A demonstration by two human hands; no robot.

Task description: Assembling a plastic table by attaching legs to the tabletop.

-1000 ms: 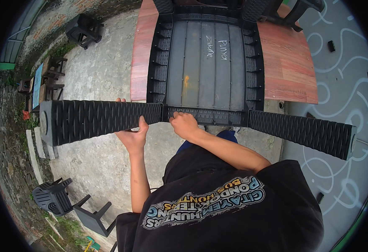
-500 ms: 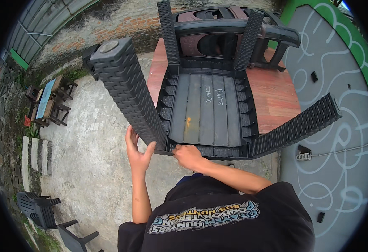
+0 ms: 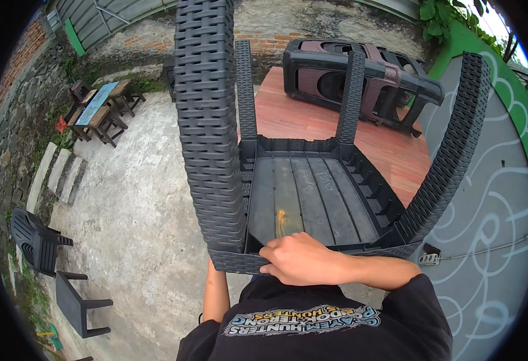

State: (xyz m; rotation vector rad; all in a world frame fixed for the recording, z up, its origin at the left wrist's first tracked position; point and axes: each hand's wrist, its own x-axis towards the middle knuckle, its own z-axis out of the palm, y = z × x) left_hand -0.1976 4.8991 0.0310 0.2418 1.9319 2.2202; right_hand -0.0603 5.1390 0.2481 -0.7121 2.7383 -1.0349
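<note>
A black plastic table (image 3: 360, 222) with a woven-look texture is upside down in front of me, its four-sided frame up and its legs pointing upward. The near-left leg (image 3: 207, 126) rises tall and close. My right hand (image 3: 297, 259) is closed over the near rim, by the near-left corner. My left forearm (image 3: 214, 295) goes up under that corner, where the table hides the hand and its fingers. Faint writing and a yellow smear mark the table's grey underside (image 3: 294, 198).
Behind stands a red wood-grain tabletop (image 3: 270, 99) bearing a black and maroon plastic chair (image 3: 330, 75) on its side. At left are wooden furniture (image 3: 98, 111), stacked black chairs (image 3: 38, 240) and a small black table (image 3: 80, 304). A painted grey wall (image 3: 487, 216) borders the right.
The table's near side has tilted and come closer to me. My left hand, earlier open beside the leg, has gone beneath the corner; my right hand stays on the near rim.
</note>
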